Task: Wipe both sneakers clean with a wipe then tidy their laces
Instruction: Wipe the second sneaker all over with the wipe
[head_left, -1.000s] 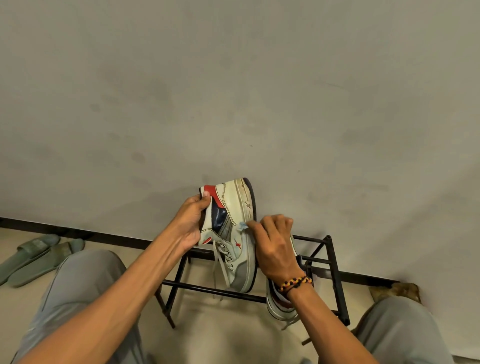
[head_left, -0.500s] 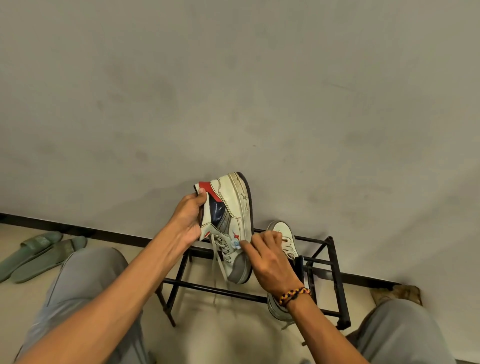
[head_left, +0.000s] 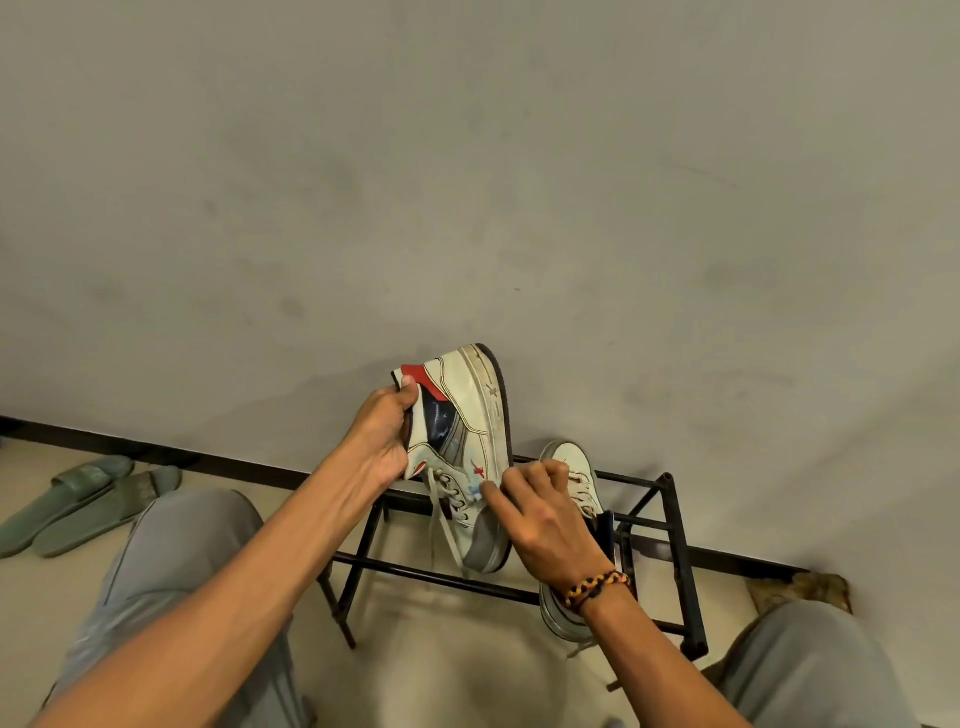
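Now left hand (head_left: 382, 434) fingers clamp sneaker (head_left: 467, 441) collar; right hand (head_left: 545, 517) fingers pinch wipe (head_left: 474, 491) against laces.

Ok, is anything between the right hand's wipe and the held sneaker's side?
Nothing visible: the right hand pinches the wipe directly against the held sneaker, beside its laces; the left hand grips the heel.

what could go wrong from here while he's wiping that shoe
The left hand grips the raised sneaker only at its heel collar, so pressure from the right hand with the small wipe might twist it loose. Its loose lace dangles near the black rack and could snag. The second sneaker sits on the rack's bars and might get knocked off.
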